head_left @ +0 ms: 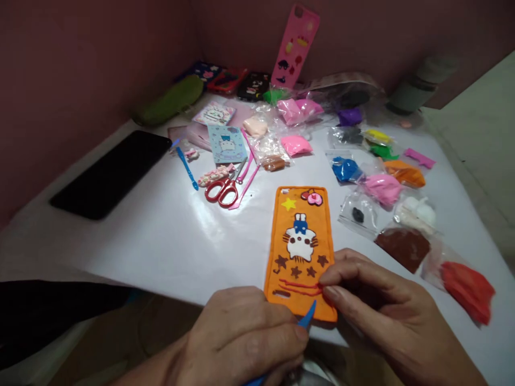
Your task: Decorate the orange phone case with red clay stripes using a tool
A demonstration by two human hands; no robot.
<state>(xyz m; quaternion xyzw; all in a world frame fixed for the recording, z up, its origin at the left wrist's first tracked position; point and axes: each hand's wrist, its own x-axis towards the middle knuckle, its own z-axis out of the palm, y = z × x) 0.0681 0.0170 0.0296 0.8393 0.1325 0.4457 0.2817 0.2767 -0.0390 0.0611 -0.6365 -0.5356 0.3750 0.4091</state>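
An orange phone case [285, 230] lies at the near table edge, decorated in clay with a white cat figure [301, 245], a yellow star, a pink heart piece and several brown stars. Two thin red clay strands [295, 284] run across its lower part. My left hand [249, 332] is closed around a blue pointed modelling tool [308, 315], its tip over the case just below the strands. The thumb and index finger of my right hand [378, 305] pinch together at the strands' right end, by the case's right edge.
Red-handled scissors [222, 193], a blue tool [187, 169] and cards lie mid-table. A black phone [112, 174] is at left. Several bags of coloured clay [382, 187] spread right. Behind stand a pink case [295, 48], a green pouch [171, 101] and a bottle [414, 91].
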